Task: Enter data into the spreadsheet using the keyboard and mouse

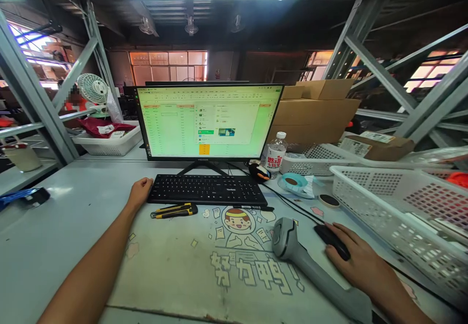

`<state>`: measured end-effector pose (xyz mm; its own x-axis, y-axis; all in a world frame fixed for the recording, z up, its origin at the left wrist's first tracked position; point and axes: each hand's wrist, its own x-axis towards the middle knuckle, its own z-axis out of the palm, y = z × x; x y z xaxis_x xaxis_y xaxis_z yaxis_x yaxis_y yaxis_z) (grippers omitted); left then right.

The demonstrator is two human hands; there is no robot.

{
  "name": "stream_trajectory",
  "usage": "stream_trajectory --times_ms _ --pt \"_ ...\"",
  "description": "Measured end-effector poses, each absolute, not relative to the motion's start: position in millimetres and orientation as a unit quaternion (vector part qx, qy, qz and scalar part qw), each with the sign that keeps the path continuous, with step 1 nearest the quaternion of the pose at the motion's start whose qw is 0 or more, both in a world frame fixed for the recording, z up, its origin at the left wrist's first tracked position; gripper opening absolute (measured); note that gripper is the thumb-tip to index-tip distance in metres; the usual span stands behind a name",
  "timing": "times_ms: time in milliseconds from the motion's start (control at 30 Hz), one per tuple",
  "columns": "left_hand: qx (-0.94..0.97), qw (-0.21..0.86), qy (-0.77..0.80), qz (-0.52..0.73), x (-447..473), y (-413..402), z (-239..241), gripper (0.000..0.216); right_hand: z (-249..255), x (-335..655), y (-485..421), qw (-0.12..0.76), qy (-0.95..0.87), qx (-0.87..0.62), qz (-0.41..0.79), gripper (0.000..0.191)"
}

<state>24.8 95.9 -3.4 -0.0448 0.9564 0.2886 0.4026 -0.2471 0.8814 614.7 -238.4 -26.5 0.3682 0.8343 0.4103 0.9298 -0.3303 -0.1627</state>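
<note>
My left hand [140,192] rests on the desk against the left end of the black keyboard [208,190], its fingers curled in and nothing visible in them. Over on the right, my right hand [353,251] is closed around a black computer mouse [332,241] on the desk mat [164,265]. A grey barcode scanner [314,270] lies on the mat just left of that hand. Behind the keyboard stands a monitor [208,121], showing a spreadsheet with a chat window over it. In front of the keyboard lie a yellow-and-black utility knife [174,210] and a black pen [254,208].
White plastic baskets [387,207] line the right side. A water bottle [276,155], a tape roll [294,182] and cables stand or lie right of the keyboard. Cardboard boxes [310,119] are stacked behind. Another basket [109,143] and a fan [92,88] are at left.
</note>
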Motion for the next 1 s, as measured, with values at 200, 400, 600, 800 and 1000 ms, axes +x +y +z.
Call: stream_trajectory --times_ms 200,400,600,800,1000 --pt "0.62 0.296 0.542 0.484 25.0 96.3 -3.3 0.039 -21.6 611.7 -237.7 0.213 -0.546 -0.803 -0.107 0.072" --pt "0.614 0.302 0.548 0.481 25.4 94.3 -1.6 0.039 -16.3 608.3 -239.1 0.221 -0.542 -0.806 -0.088 0.068" --pt "0.61 0.312 0.542 0.488 27.6 90.9 3.2 0.036 -16.5 606.2 -238.2 0.209 -0.536 -0.812 -0.1 0.07" --pt "0.616 0.307 0.538 0.486 26.2 93.6 -0.8 0.037 -15.6 606.6 -237.8 0.202 -0.542 -0.809 -0.107 0.072" --pt "0.619 0.298 0.544 0.482 26.3 93.2 -0.6 0.039 -22.2 613.7 -237.0 0.202 -0.546 -0.807 -0.101 0.071"
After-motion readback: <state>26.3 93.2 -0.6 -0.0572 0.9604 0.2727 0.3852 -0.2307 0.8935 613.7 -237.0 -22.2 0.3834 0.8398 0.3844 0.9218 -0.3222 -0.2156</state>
